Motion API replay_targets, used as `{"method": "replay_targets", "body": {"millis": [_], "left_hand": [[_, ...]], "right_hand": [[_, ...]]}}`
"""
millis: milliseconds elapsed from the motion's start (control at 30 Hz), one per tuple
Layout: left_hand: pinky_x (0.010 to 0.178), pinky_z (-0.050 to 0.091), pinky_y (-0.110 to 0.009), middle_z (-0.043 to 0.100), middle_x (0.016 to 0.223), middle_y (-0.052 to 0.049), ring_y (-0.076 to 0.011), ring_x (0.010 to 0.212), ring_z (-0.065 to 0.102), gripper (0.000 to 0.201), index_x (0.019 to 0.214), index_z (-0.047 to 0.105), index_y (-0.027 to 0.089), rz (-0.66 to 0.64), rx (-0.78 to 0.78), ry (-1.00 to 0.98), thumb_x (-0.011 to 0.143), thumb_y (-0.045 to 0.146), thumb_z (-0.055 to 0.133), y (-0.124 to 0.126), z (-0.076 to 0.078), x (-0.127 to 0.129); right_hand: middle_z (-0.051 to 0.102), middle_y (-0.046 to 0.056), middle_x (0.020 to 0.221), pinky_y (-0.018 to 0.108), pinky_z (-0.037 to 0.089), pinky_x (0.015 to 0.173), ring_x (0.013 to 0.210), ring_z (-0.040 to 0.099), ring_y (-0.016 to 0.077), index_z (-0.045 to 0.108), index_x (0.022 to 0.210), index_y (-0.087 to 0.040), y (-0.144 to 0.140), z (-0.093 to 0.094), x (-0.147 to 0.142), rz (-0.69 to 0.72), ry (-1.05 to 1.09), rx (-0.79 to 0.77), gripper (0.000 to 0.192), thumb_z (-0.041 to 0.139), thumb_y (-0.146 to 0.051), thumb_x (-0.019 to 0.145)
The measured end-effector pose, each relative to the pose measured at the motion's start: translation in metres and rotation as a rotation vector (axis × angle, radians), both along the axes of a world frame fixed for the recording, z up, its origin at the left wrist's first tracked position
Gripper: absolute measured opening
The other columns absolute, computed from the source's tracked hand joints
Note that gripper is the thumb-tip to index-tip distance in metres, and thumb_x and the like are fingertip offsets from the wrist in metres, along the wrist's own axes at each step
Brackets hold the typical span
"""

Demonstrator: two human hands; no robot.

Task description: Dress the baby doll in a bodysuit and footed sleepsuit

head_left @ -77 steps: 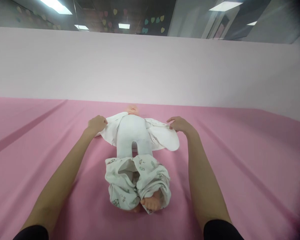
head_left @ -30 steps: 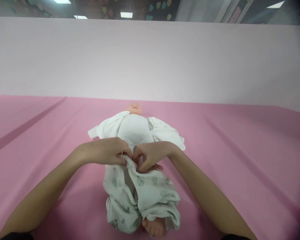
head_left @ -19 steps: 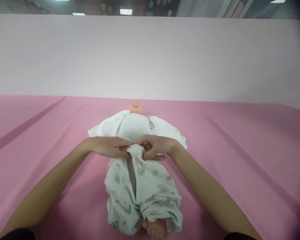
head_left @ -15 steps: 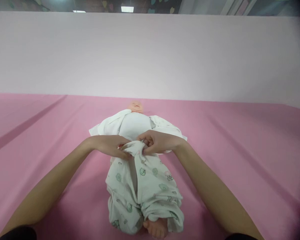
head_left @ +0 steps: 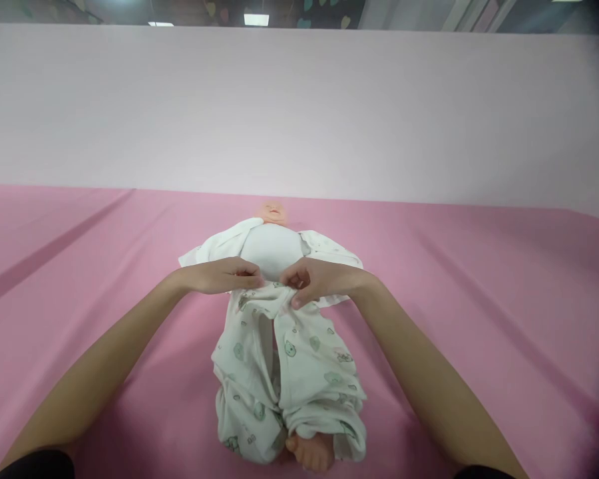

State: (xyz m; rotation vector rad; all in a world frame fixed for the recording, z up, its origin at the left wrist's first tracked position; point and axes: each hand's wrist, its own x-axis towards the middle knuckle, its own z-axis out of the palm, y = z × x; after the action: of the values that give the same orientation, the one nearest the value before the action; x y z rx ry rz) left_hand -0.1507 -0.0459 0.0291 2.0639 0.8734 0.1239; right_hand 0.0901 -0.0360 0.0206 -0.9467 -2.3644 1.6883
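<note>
A baby doll [head_left: 273, 213] lies on its back, head away from me, in a white baby romper [head_left: 314, 359] printed with small green and pink figures. The romper's upper part is spread open around the doll's white torso [head_left: 272, 247]. A slit shows between its two legs. My left hand [head_left: 222, 274] is closed at the upper edge of the cloth near the doll's waist, fingertips pinching it. Close beside it, my right hand [head_left: 324, 278] pinches the same cloth between thumb and fingers. One bare doll foot [head_left: 313, 454] sticks out of the right leg opening; the other foot is hidden.
Beneath the doll is a creased pink sheet [head_left: 479, 319]. A plain white panel [head_left: 299, 113] stands upright behind it. Above the panel, ceiling lights [head_left: 256, 20] and a dark surface with heart shapes show.
The cloth between my hands has been drawn flatter and slightly toward the torso. My left hand's fingers have shifted up and right along its edge, while my right hand has moved a little rightward.
</note>
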Motion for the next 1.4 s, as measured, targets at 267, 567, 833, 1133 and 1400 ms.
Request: {"method": "replay_targets", "body": {"millis": [267, 567, 833, 1133, 1400], "left_hand": [[0.051, 0.022, -0.027, 0.032, 0.065, 0.002, -0.0107, 0.056, 0.026, 0.042, 0.068, 0.039, 0.019, 0.091, 0.077, 0.042, 0.086, 0.056, 0.042, -0.004, -0.003, 0.006], [0.051, 0.018, -0.029, 0.029, 0.062, 0.001, -0.0105, 0.052, 0.023, 0.042, 0.062, 0.038, 0.018, 0.102, 0.117, 0.240, 0.082, 0.052, 0.050, 0.012, -0.002, -0.020], [0.050, 0.021, -0.027, 0.032, 0.062, 0.002, -0.0116, 0.054, 0.028, 0.041, 0.063, 0.030, 0.019, 0.383, 0.470, 0.080, 0.087, 0.050, 0.041, 0.024, -0.027, -0.014], [0.064, 0.033, -0.027, 0.046, 0.075, -0.002, -0.0143, 0.071, 0.042, 0.041, 0.064, 0.037, 0.018, 0.581, 0.497, -0.085, 0.087, 0.052, 0.041, 0.040, -0.054, -0.003], [0.060, 0.034, -0.027, 0.047, 0.061, -0.001, -0.0131, 0.060, 0.041, 0.049, 0.059, 0.045, 0.018, 0.577, -0.060, -0.132, 0.078, 0.063, 0.050, 0.044, -0.057, -0.012]], "right_hand": [[0.036, -0.007, 0.058, 0.021, 0.027, 0.049, 0.052, 0.032, 0.0069, 0.052, 0.075, -0.018, 0.002, -0.004, 0.001, -0.152, 0.131, -0.126, 0.036, 0.069, -0.050, 0.073], [0.029, -0.005, 0.056, 0.026, 0.017, 0.048, 0.052, 0.024, 0.0086, 0.048, 0.056, -0.018, 0.009, 0.002, 0.024, -0.361, -0.199, 0.268, 0.039, 0.068, -0.047, 0.071], [0.035, -0.005, 0.058, 0.025, 0.022, 0.048, 0.051, 0.031, 0.0088, 0.054, 0.066, -0.019, 0.020, -0.019, 0.012, -0.640, -0.051, 0.361, 0.033, 0.066, -0.049, 0.071], [0.036, -0.005, 0.059, 0.026, 0.025, 0.052, 0.055, 0.032, 0.0109, 0.052, 0.071, -0.020, 0.027, -0.033, 0.002, -0.820, 0.060, 0.495, 0.033, 0.060, -0.052, 0.073], [0.029, -0.006, 0.057, 0.024, 0.021, 0.048, 0.051, 0.026, 0.0087, 0.043, 0.062, -0.020, 0.033, -0.038, 0.009, -0.791, 0.002, 0.334, 0.047, 0.065, -0.061, 0.069]]}}
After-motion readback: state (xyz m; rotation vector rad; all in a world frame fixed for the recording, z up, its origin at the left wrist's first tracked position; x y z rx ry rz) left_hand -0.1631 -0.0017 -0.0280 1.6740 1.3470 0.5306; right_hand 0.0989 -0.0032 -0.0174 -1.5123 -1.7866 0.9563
